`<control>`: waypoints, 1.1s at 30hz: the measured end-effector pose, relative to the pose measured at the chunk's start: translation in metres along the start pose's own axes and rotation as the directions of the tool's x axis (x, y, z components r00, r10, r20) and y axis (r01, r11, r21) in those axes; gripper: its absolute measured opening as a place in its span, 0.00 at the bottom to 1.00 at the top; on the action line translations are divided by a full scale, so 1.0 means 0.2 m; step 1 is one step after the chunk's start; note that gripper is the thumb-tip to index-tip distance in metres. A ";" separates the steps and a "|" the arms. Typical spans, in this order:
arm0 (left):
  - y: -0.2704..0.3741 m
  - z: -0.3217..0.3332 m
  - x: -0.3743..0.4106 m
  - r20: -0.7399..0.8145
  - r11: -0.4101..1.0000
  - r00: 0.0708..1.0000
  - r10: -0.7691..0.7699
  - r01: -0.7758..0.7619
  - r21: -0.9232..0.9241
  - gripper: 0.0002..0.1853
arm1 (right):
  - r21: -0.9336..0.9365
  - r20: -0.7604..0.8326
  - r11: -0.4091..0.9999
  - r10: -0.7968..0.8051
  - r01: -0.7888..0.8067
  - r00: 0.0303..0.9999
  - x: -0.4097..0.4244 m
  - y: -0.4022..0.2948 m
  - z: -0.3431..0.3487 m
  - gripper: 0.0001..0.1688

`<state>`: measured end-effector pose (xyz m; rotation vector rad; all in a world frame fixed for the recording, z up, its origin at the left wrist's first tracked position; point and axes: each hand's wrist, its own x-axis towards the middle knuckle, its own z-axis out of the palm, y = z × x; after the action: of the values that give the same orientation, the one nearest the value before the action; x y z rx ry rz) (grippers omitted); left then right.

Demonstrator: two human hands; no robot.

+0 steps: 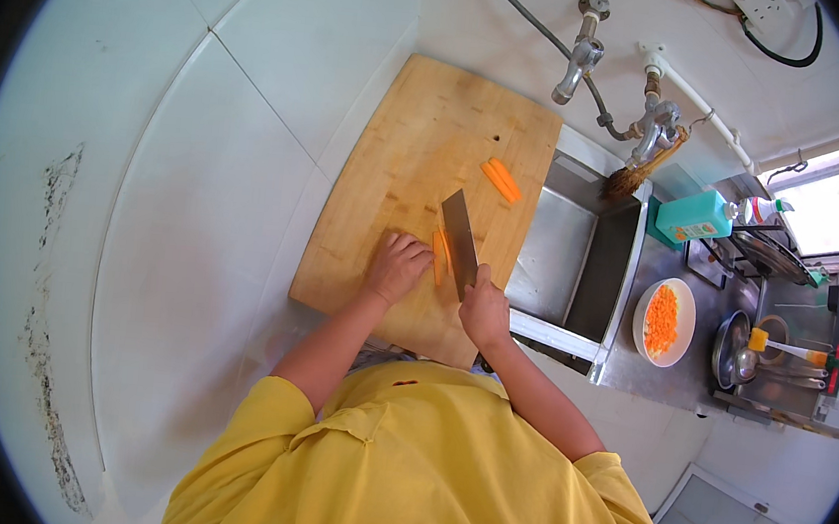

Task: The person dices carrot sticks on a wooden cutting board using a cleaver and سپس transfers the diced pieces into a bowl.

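On the wooden cutting board (430, 136) my left hand (398, 268) rests with bent fingers, their tips pressed against thin carrot strips (438, 259). My right hand (485, 311) grips a cleaver (460, 243) at its handle. The broad blade points away from me, just right of those strips, and tilts to the left at its far end. Farther up the board, close to its right side, a few more carrot pieces (501, 180) lie side by side, apart from both hands. The right palm hides most of the cleaver's handle.
A steel sink (555, 233) adjoins the board's right side, below two taps (580, 66). Beyond it are a white bowl (642, 332) of diced carrot, a teal bottle (695, 216), a metal pan (725, 347) and a ladle (745, 362). A tiled wall (233, 171) stands close on the left.
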<state>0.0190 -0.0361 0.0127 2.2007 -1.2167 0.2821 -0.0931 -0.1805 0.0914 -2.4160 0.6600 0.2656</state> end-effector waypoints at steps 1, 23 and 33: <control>-0.01 0.01 0.00 -0.006 1.000 1.000 0.014 -0.014 0.005 0.05 | -0.004 0.002 1.000 0.003 -0.003 1.000 0.00 0.00 0.00 0.14; 0.05 0.07 0.00 -0.079 1.000 0.997 0.022 -0.021 0.010 0.04 | -0.113 -0.024 0.994 -0.009 0.006 1.000 -0.01 0.02 0.01 0.18; 0.02 0.00 -0.07 -0.070 0.998 0.995 -0.066 0.066 0.003 0.05 | -0.195 -0.011 0.970 -0.148 0.143 0.989 -0.02 0.06 0.05 0.16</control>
<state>0.0075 -0.0277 0.0069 2.2119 -1.1042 0.3325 -0.1026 -0.1815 0.0795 -2.6436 0.4838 0.2492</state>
